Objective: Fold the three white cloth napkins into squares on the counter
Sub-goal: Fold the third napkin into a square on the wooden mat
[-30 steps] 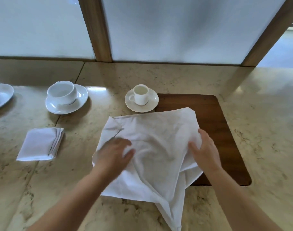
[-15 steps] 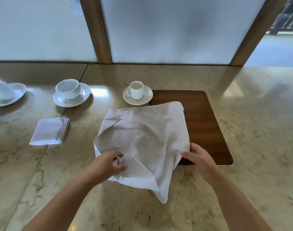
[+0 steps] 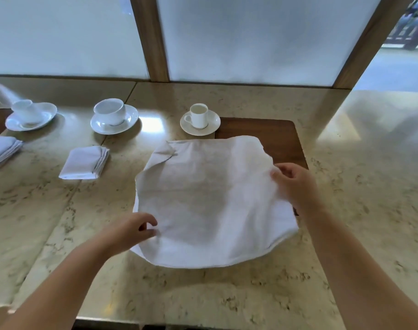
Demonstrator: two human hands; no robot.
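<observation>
Both hands (image 3: 131, 232) (image 3: 296, 184) seemingly pinch open napkin (image 3: 208, 201); counter (image 3: 346, 234) beneath.

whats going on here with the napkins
A person is spreading a white napkin flat on the counter, partly over a wooden board. The left hand pinches its near left edge, the right hand its right edge. Two folded napkins lie to the left, near three cups on saucers.

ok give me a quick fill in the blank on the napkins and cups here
1. The number of folded napkins lying left of the open napkin is ____.
2. Each cup stands on a ____.
3. The right hand grips the open napkin at its ____ edge.
4. The open napkin partly covers a dark ____ board.

Missing words: two; saucer; right; wooden
</observation>
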